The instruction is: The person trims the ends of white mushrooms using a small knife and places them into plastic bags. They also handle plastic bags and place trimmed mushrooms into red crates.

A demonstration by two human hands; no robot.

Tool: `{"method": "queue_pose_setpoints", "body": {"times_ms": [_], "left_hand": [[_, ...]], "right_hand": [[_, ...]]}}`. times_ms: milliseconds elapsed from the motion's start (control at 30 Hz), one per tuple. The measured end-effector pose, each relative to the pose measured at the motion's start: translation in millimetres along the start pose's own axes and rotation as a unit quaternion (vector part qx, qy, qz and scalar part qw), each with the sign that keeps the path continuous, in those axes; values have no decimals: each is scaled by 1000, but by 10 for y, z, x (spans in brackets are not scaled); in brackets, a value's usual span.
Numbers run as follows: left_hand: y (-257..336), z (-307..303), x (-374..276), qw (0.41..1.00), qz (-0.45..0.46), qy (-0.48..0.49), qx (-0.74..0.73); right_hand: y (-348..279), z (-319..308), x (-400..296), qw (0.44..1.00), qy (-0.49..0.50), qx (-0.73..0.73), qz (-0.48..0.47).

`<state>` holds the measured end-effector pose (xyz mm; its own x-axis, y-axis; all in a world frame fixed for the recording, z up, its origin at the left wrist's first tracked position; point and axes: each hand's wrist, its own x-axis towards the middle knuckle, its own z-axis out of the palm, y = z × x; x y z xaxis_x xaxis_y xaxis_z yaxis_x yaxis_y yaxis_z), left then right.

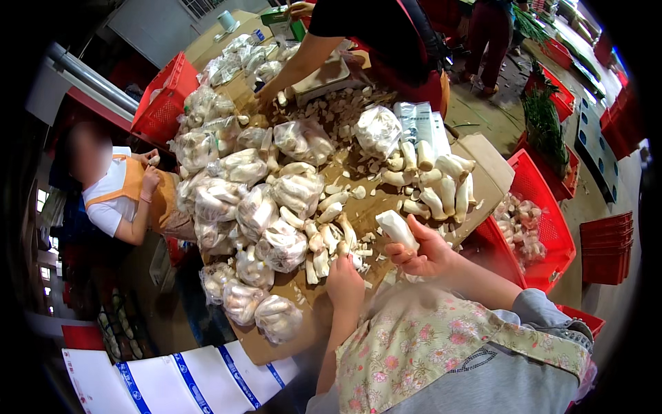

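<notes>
My right hand (426,249) grips a thick white king oyster mushroom stem (397,228), its thumb along the side. To its left, my left hand (345,282) is closed around a small, thin tool, seemingly a knife, that points up at the loose mushrooms; its handle is hidden in the fist. Loose king oyster mushrooms (329,237) lie just beyond the left hand. Another pile of mushrooms (447,191) lies beyond the right hand. Clear plastic bags of mushrooms (282,246) crowd the left side of the cardboard-covered table (362,207).
Mushroom trimmings (336,114) are heaped near a scale (323,77). Across the table a person in black (362,20) reaches over it; another in an orange apron (132,191) is at the left. A red crate with bagged produce (551,233) stands at the right, printed white boxes (170,383) at lower left.
</notes>
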<state>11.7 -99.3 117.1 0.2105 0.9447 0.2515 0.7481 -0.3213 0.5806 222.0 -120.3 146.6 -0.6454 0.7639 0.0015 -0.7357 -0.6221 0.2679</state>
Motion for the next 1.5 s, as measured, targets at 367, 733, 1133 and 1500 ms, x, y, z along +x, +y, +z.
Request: {"method": "queue_pose_setpoints", "body": {"times_ms": [367, 733, 1133, 1500], "left_hand": [[487, -202, 329, 993, 107, -37, 44], [-281, 41, -143, 982, -103, -147, 55], [-424, 71, -352, 978, -124, -160, 51], [-417, 47, -390, 980, -116, -160, 28]], "right_hand": [[121, -143, -57, 995, 76, -63, 5], [-892, -141, 24, 646, 430, -545, -317], [-1529, -173, 190, 45, 458, -827, -323], [9, 1950, 173, 81, 77, -840, -531]]}}
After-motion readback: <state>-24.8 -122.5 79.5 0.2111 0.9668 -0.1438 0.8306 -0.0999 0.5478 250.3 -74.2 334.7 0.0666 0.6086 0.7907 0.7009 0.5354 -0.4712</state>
